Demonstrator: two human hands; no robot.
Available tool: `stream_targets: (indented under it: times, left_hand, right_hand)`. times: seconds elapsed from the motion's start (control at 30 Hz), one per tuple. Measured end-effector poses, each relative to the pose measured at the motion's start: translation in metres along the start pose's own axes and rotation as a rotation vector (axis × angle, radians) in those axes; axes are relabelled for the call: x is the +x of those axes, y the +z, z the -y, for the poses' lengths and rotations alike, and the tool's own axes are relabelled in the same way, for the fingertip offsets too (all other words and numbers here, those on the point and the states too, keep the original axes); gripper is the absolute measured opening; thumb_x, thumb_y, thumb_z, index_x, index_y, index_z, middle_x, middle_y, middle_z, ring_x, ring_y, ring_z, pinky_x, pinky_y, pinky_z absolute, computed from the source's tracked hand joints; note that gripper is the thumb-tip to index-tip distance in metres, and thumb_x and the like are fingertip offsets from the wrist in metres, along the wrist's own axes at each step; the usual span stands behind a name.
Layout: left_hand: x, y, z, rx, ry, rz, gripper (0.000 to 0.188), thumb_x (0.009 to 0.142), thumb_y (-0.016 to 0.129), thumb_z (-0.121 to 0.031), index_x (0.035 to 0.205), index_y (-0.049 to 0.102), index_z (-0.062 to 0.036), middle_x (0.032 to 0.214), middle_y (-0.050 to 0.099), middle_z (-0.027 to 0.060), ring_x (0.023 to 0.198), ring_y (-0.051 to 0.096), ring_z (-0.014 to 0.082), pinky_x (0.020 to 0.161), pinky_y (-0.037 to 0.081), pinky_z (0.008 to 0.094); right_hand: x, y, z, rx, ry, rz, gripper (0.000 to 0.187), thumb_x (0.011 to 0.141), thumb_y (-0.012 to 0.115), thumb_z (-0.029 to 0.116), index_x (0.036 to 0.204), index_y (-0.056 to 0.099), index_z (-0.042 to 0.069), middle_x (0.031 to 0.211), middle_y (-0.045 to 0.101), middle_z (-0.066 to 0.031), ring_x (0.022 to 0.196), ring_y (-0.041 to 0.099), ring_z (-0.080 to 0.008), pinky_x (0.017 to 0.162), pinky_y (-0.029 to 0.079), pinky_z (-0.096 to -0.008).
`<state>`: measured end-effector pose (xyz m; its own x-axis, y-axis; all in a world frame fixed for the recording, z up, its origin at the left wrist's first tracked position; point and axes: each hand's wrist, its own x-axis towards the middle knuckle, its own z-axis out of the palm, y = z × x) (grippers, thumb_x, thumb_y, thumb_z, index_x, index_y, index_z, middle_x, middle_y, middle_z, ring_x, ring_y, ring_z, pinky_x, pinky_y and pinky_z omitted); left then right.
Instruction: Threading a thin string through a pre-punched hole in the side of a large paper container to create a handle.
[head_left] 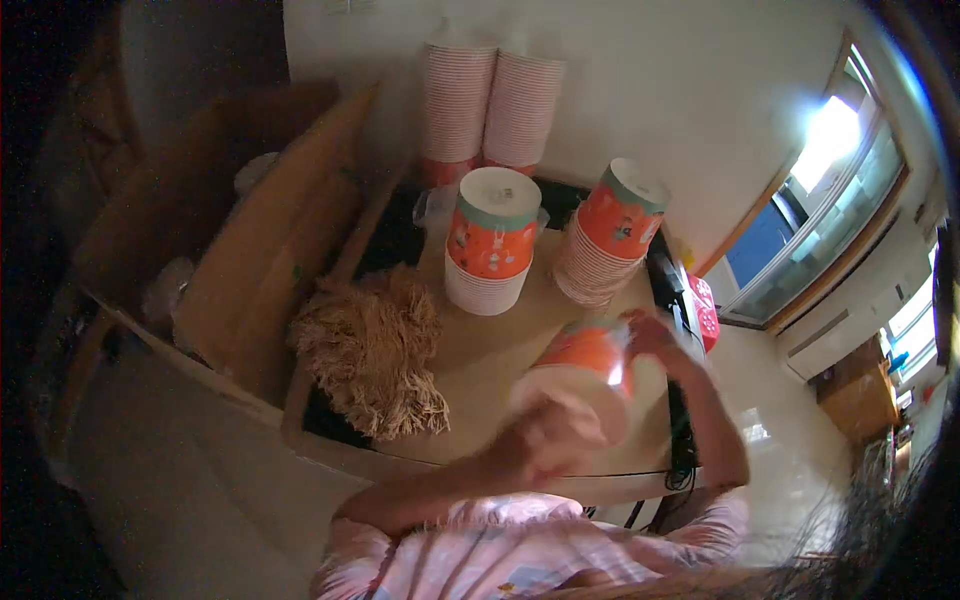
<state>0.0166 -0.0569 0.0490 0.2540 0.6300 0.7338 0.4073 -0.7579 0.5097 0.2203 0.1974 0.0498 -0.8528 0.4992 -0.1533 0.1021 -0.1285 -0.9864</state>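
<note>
An orange paper tub [590,350] with a pale open mouth is held over the near part of the table, tilted on its side with the mouth toward me. My right hand [650,335] grips it at its far right end, fingers bent round it. At the mouth is my left hand [555,440], blurred by motion, its fingers partly hidden by the rim and inside. Beyond stand two upside-down stacks of like tubs, a middle stack [490,245] and a right stack [612,235], orange with green bands. Left of them lies a heap of tan stringy fibre [375,350].
Two taller stacks of tubs, a left one [458,105] and a right one [525,110], stand against the wall. A large open cardboard box [270,240] flanks the table's left side. At the right edge are a black object [665,280] and a red patterned item [705,310].
</note>
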Motion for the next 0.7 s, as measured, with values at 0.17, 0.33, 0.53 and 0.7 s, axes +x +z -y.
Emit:
stream_targets:
  times: [0.17,0.33,0.53,0.7]
  left_hand:
    - [0.012,0.031,-0.063,-0.726,0.174,0.444,0.023,0.084,0.06,-0.025,0.098,0.062,-0.0059,0.108,0.056,0.0126,0.107,0.05,0.0271,0.091,0.039,0.042]
    - [0.011,0.065,-0.067,-0.877,0.066,0.471,0.026,0.086,0.058,-0.028,0.098,0.061,-0.0051,0.106,0.058,0.0116,0.105,0.051,0.0258,0.091,0.039,0.0413]
    - [0.01,0.068,-0.055,-1.039,-0.084,0.519,0.029,0.088,0.055,-0.031,0.098,0.061,-0.0042,0.102,0.059,0.0104,0.104,0.053,0.0242,0.09,0.04,0.0406]
    - [0.006,0.083,-0.047,-1.166,-0.203,0.548,0.033,0.089,0.053,-0.034,0.098,0.061,-0.0034,0.1,0.06,0.0094,0.102,0.054,0.0229,0.09,0.041,0.0399]
  right_hand:
    - [-0.029,-0.049,0.163,-0.838,-0.543,-0.595,0.036,0.079,0.061,0.014,0.114,0.053,0.009,0.101,0.055,-0.0019,0.09,0.052,-0.0143,0.076,0.047,-0.0286]
    - [-0.009,-0.008,0.232,-1.128,-0.977,-0.923,0.03,0.082,0.054,0.001,0.111,0.053,0.006,0.105,0.056,-0.0048,0.095,0.054,-0.0156,0.084,0.047,-0.0324]
    - [0.049,-0.038,0.221,-1.584,-1.133,-0.98,0.029,0.077,0.052,-0.005,0.105,0.055,0.005,0.101,0.058,-0.011,0.092,0.056,-0.0257,0.081,0.046,-0.0341]
    - [0.098,-0.052,0.176,-1.577,-0.928,-0.746,0.032,0.075,0.052,-0.005,0.106,0.054,0.005,0.102,0.054,-0.0154,0.099,0.05,-0.0346,0.086,0.043,-0.0403]
